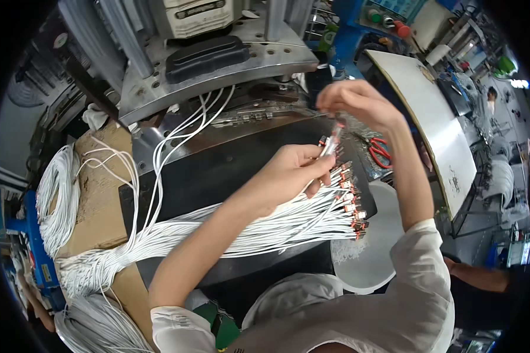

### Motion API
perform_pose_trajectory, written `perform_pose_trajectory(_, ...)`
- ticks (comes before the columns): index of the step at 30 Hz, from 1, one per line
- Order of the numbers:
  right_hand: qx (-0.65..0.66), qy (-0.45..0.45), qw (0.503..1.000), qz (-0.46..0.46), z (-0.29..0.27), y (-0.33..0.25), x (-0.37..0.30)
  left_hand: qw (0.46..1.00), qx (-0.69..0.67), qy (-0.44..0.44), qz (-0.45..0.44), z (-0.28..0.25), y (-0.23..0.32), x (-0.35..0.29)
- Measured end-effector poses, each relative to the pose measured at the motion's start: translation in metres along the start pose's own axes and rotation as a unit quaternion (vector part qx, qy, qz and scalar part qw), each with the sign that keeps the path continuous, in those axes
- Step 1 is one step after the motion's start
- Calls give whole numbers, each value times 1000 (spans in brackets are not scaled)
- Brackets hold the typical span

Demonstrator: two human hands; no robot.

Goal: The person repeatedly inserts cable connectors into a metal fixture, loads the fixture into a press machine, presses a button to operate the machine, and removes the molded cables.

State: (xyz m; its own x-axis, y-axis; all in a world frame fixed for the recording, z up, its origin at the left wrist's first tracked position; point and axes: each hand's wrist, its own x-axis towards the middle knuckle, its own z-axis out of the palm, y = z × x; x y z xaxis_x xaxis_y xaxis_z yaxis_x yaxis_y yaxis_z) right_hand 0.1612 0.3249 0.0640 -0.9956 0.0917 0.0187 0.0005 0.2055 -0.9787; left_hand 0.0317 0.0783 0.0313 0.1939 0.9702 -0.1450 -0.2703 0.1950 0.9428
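Observation:
My left hand [291, 170] pinches a white cable connector [334, 139] with an orange-red part, tilted up to the right. Just above its tip is my right hand [359, 105], fingers curled together; whatever they hold, if anything, is hidden. Below my left hand, a thick bundle of white cables [247, 232] lies across a black work surface [212, 159]. Their metal-tipped ends with orange-red parts [352, 203] gather at the bundle's right end. To the right of the connector lie red-handled pliers [380, 153].
A metal press [218, 67] with a black block stands ahead, white cables running under its plate. A white tub [368, 265] with clear scraps sits at the right. Coiled cables [59, 200] rest on cardboard [103, 194] at the left. Another person's arm [480, 275] shows at the far right.

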Motion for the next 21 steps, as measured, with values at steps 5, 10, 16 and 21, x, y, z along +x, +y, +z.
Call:
perform_pose_trajectory(5, -72, -186, 972, 121, 94, 3, 57, 964, -51, 255, 49, 11, -18, 3)
perform_pose_trajectory(10, -442, 33, 896, 33, 98, 36, 75, 950, -16, 311, 3, -11, -35, -60)
perform_pose_trajectory(16, -490, 151, 858, 25, 129, 73, 82, 934, -42, 350, 64, -5, -36, -67)
perform_pose_trajectory(21, -458, 89, 881, 80, 129, 54, 64, 956, -35, 291, 20, -7, -28, -69)
